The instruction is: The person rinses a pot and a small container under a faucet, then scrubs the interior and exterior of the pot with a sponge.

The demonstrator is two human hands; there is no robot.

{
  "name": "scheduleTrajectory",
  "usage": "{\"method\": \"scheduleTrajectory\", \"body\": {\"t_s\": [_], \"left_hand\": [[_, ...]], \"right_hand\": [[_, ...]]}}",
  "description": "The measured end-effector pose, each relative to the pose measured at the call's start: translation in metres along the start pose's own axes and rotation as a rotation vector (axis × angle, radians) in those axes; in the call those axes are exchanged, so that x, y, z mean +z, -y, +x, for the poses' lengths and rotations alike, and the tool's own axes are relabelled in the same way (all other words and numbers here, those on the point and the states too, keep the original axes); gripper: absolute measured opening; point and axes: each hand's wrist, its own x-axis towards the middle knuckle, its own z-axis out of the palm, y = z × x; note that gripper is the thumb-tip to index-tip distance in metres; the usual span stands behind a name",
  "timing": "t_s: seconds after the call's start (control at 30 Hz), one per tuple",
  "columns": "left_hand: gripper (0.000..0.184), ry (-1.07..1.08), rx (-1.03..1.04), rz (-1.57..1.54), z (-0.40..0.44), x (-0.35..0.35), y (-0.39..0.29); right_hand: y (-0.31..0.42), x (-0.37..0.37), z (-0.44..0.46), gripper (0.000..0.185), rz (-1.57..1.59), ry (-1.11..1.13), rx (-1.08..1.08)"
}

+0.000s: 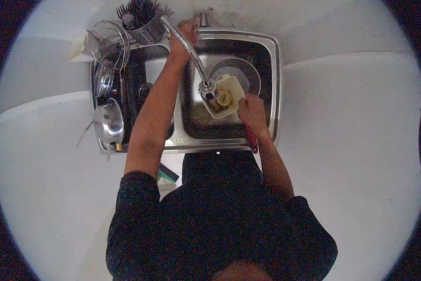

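My left hand [186, 35] reaches past the sink to the tap base [203, 20] at the back. Its fingers are curled and partly hidden, apparently closed on the tap. My right hand [252, 111] is closed at the right corner of a pale square bowl [229, 110], tilted under the spray head [207, 88] of the flexible hose tap [187, 46]. A yellow ring-shaped piece [223, 98], like a lemon slice, and brownish bits lie in the bowl. From below my right hand sticks out a red handle [251, 139]; its other end is hidden.
Under the bowl, a round wire-rimmed strainer or lid [241, 65] lies in the right basin of the steel sink [277, 93]. At left are a wire strainer [108, 44], a metal pot [109, 122] and a cutlery holder [148, 32] with forks and spoons.
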Motion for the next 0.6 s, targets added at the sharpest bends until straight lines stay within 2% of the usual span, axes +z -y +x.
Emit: {"method": "scheduleTrajectory", "body": {"t_s": [0.1,0.17,0.2,0.27,0.3,0.37,0.4,0.47,0.57,0.6], "left_hand": [[0.029,-0.035,-0.013,-0.041,-0.006,0.004,0.001],[0.029,0.201,-0.046,-0.002,-0.014,-0.004,0.003],[0.029,0.315,-0.057,0.016,-0.018,-0.013,0.003],[0.030,0.349,-0.116,-0.121,-0.044,-0.016,0.005],[0.030,0.368,-0.151,-0.190,-0.055,-0.015,0.008],[0.031,0.359,-0.022,-0.083,-0.067,-0.014,0.012],[0.032,0.355,0.046,-0.030,-0.072,-0.013,0.013],[0.033,0.359,0.033,-0.071,-0.074,-0.002,0.021],[0.033,0.401,0.045,-0.036,-0.072,-0.007,0.022],[0.033,0.424,0.059,-0.010,-0.070,-0.011,0.020]], "right_hand": [[0.010,-0.002,-0.002,0.026,0.098,0.094,0.103],[0.004,0.001,0.004,0.027,0.067,0.104,0.102],[0.012,-0.003,0.006,0.025,0.130,0.133,0.178],[0.033,-0.012,0.004,0.026,0.260,0.183,0.329],[0.033,-0.011,0.005,0.026,0.245,0.190,0.301],[0.033,-0.013,0.006,0.025,0.209,0.195,0.247],[0.017,-0.002,0.006,0.025,0.112,0.127,0.127],[-0.025,0.028,0.007,0.024,-0.087,-0.002,-0.118],[0.031,-0.004,0.003,0.025,0.237,0.204,0.321],[0.017,0.007,0.003,0.023,0.178,0.161,0.231]]}}
